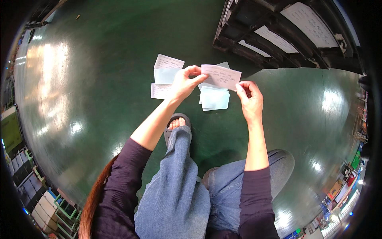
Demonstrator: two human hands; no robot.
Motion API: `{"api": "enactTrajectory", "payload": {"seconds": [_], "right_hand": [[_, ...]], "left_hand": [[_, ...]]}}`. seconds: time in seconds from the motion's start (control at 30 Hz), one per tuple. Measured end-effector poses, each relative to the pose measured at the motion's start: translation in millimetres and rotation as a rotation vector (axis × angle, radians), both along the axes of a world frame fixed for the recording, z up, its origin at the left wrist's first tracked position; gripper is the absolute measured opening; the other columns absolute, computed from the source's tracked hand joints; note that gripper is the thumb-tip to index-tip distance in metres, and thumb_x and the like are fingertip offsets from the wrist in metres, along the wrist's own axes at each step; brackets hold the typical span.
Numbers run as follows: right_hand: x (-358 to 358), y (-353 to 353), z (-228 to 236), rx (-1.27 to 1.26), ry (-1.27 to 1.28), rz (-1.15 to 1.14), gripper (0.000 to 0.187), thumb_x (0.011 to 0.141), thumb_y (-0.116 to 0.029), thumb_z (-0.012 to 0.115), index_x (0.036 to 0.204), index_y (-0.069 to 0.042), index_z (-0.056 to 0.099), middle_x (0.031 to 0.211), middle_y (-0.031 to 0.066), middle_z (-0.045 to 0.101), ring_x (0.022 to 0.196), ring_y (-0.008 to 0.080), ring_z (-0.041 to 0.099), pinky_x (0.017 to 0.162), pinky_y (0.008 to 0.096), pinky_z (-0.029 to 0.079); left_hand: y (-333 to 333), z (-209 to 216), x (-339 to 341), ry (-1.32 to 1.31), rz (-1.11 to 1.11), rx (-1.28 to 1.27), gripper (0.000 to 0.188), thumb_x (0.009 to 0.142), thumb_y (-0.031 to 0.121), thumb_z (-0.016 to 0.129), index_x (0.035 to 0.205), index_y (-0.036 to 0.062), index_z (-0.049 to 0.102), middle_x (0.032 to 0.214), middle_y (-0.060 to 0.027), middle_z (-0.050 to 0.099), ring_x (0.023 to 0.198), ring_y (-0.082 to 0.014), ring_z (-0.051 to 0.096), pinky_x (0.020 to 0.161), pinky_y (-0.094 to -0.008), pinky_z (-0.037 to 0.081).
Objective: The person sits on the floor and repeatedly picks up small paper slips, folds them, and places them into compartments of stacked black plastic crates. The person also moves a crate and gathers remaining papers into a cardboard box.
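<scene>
Between my two hands I hold up a pale pinkish-white paper slip with handwriting on it. My left hand pinches its left edge between thumb and fingers. At its lower right corner, my right hand pinches it the same way. Below the slip, a stack of light blue paper slips lies on the floor. Left of my left hand lie a written white slip, a light blue slip and another white slip, partly covered by my hand. More paper peeks out behind the held slip.
The glossy green floor spreads all around. A black slatted rack or pallet with white paper sheets on it stands at the upper right. My shoe and bent knees are near the slips. Shelves and crates line the far edges.
</scene>
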State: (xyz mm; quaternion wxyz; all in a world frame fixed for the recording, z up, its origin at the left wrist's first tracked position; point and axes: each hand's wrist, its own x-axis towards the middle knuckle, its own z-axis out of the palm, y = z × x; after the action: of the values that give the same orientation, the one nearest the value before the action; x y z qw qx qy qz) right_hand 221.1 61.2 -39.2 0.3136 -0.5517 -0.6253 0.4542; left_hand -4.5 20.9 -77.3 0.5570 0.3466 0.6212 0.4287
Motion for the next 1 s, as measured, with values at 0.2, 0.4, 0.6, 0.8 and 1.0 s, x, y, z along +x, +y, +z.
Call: {"api": "enactTrajectory", "payload": {"seconds": [0.2,0.4,0.6,0.8,1.0], "right_hand": [[26,34,-81,0.02,-0.087,-0.26,0.017,0.082,-0.016,0.073,0.091,-0.003,0.066,0.076,0.0024,0.063,0.07,0.0117,0.057,0.066,0.0269,0.046],[21,58,-133,0.041,-0.188,-0.472,0.016,0.081,-0.017,0.073,0.089,-0.004,0.066,0.075,0.0048,0.062,0.069,0.0159,0.058,0.066,0.0311,0.046],[16,69,-145,-0.005,-0.148,-0.591,0.015,0.082,-0.016,0.073,0.088,-0.005,0.065,0.072,0.0036,0.06,0.054,0.013,0.057,0.055,0.029,0.046],[14,87,-147,0.031,-0.038,-0.629,0.014,0.083,-0.015,0.073,0.089,-0.004,0.065,0.072,0.004,0.06,0.052,0.013,0.059,0.05,0.0278,0.046],[12,95,-149,-0.017,-0.029,-0.677,0.016,0.082,-0.016,0.075,0.09,-0.005,0.065,0.074,0.0021,0.062,0.055,0.0126,0.061,0.045,0.0259,0.043]], "left_hand": [[47,-46,40,0.41,0.047,0.207,0.022,0.078,0.023,0.074,0.094,0.0085,0.073,0.088,-0.0033,0.067,0.079,-0.0145,0.063,0.073,-0.0282,0.049],[79,-66,61,0.559,0.09,0.118,0.017,0.079,0.025,0.071,0.093,0.0153,0.076,0.085,-0.0004,0.067,0.077,-0.0199,0.066,0.072,-0.0318,0.05],[97,-74,76,0.344,0.21,0.025,0.022,0.081,0.022,0.07,0.1,0.0112,0.074,0.085,-0.0046,0.073,0.068,-0.0147,0.066,0.068,-0.0274,0.051],[113,-68,86,0.069,0.294,-0.102,0.023,0.084,0.015,0.069,0.103,0.0028,0.072,0.088,-0.0078,0.073,0.065,-0.0136,0.068,0.065,-0.0246,0.052],[119,-68,92,0.004,0.363,-0.144,0.022,0.088,0.012,0.066,0.106,0.0003,0.069,0.092,-0.0092,0.073,0.068,-0.0147,0.069,0.064,-0.0263,0.053]]}}
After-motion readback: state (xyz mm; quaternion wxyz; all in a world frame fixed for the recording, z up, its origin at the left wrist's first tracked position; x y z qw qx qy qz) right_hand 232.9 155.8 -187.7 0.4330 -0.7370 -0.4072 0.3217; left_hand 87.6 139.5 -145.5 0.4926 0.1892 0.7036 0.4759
